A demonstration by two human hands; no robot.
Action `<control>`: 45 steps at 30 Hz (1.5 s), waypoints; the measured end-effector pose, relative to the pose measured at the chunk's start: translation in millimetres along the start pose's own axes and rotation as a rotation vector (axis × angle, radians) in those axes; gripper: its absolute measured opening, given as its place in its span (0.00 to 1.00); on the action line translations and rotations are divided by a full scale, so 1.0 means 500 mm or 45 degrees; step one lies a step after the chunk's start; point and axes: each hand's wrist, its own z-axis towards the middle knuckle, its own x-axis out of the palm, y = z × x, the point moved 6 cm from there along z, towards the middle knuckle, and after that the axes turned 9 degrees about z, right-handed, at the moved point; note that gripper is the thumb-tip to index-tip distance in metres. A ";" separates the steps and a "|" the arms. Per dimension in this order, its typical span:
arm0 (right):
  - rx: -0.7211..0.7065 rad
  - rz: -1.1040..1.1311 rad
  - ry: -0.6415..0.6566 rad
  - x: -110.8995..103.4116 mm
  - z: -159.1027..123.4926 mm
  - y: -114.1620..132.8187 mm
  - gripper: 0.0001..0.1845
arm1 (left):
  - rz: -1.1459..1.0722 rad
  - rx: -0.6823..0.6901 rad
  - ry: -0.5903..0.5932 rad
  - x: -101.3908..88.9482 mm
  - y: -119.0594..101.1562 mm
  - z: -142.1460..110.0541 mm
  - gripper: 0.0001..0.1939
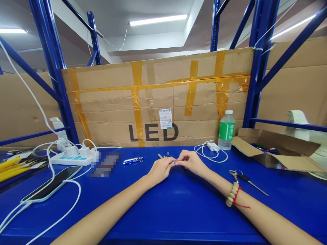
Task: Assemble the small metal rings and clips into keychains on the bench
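Over the middle of the blue tabletop (176, 207), my left hand (160, 169) and my right hand (190, 160) meet at the fingertips. Both pinch a small metallic piece (173, 162) between them; its kind is too small to make out. My left hand lies low, close to the table surface, back upward. The thumb and forefinger of my right hand close on the piece from the right. Just behind my hands are a short flat strip (160, 156) and a few tiny metal parts (167, 154). A pair of blue pens (133, 160) lies to the left.
On the left are a phone (52, 183) with white cables, a power strip (73, 158) and yellow-handled items (10, 168). Keys (246, 177), a charger (213, 146), a water bottle (227, 131) and an open cardboard box (277, 149) stand right. A cardboard panel (112, 112) closes off the back.
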 end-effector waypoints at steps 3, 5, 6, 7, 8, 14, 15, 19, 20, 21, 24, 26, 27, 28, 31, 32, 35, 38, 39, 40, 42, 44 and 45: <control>0.007 -0.022 -0.042 -0.004 -0.001 0.004 0.18 | -0.029 -0.028 -0.012 -0.003 0.003 0.001 0.09; 0.013 -0.018 -0.057 -0.005 -0.002 0.007 0.17 | -0.031 -0.057 -0.035 -0.006 0.007 0.002 0.09; 0.015 -0.009 -0.065 -0.005 -0.002 0.009 0.17 | -0.032 -0.075 -0.047 -0.007 0.009 0.002 0.10; 0.017 0.006 -0.071 -0.005 -0.002 0.011 0.17 | -0.037 -0.095 -0.061 -0.009 0.011 0.002 0.10; 0.019 0.025 -0.077 -0.006 -0.002 0.013 0.17 | -0.052 -0.110 -0.072 -0.010 0.012 0.003 0.11; 0.115 0.181 -0.058 -0.013 0.004 0.009 0.22 | -0.216 -0.055 0.011 -0.008 -0.003 0.006 0.09; 0.141 0.201 -0.047 -0.014 0.005 0.007 0.23 | -0.214 -0.052 0.029 -0.007 -0.004 0.006 0.09; 0.174 0.188 -0.007 -0.016 0.002 0.006 0.21 | -0.187 -0.031 0.050 -0.001 -0.005 0.003 0.10; 0.168 0.180 0.006 -0.015 0.000 0.007 0.20 | -0.184 -0.019 0.047 0.001 -0.004 0.002 0.10; 0.162 0.175 0.018 -0.013 -0.001 0.008 0.20 | -0.183 -0.003 0.042 0.002 -0.004 0.001 0.11; 0.156 0.149 0.026 -0.009 -0.005 0.005 0.19 | -0.186 0.042 -0.001 0.005 -0.001 -0.003 0.11; 0.158 0.084 0.016 -0.008 -0.005 0.000 0.18 | -0.168 0.053 -0.058 0.004 0.002 -0.004 0.12; 0.154 0.046 0.014 -0.007 -0.005 -0.002 0.18 | -0.153 0.051 -0.091 0.003 0.004 -0.005 0.12; 0.143 0.013 0.013 -0.007 -0.004 -0.003 0.18 | -0.137 0.048 -0.119 0.003 0.006 -0.006 0.11; 0.102 -0.002 0.017 -0.004 -0.004 0.001 0.17 | -0.116 0.047 -0.160 0.002 0.009 -0.007 0.11; 0.093 0.019 0.021 -0.002 -0.004 0.004 0.18 | -0.120 0.049 -0.162 0.002 0.009 -0.007 0.11; 0.082 0.105 0.040 0.002 -0.006 0.012 0.19 | -0.147 0.056 -0.183 -0.001 0.007 -0.006 0.11; 0.074 0.185 0.090 0.008 -0.008 0.018 0.21 | -0.174 0.068 -0.217 -0.004 0.004 -0.005 0.11; 0.073 0.200 0.107 0.010 -0.009 0.019 0.21 | -0.180 0.074 -0.221 -0.005 0.003 -0.005 0.11; 0.075 0.208 0.118 0.011 -0.009 0.020 0.21 | -0.183 0.079 -0.222 -0.005 0.002 -0.005 0.11; 0.087 0.217 0.126 0.012 -0.010 0.019 0.22 | -0.185 0.079 -0.229 -0.006 0.001 -0.005 0.11; 0.103 0.226 0.125 0.013 -0.009 0.017 0.23 | -0.181 0.075 -0.251 -0.007 0.002 -0.005 0.11; 0.114 0.233 0.124 0.013 -0.009 0.015 0.24 | -0.179 0.073 -0.261 -0.008 0.002 -0.005 0.11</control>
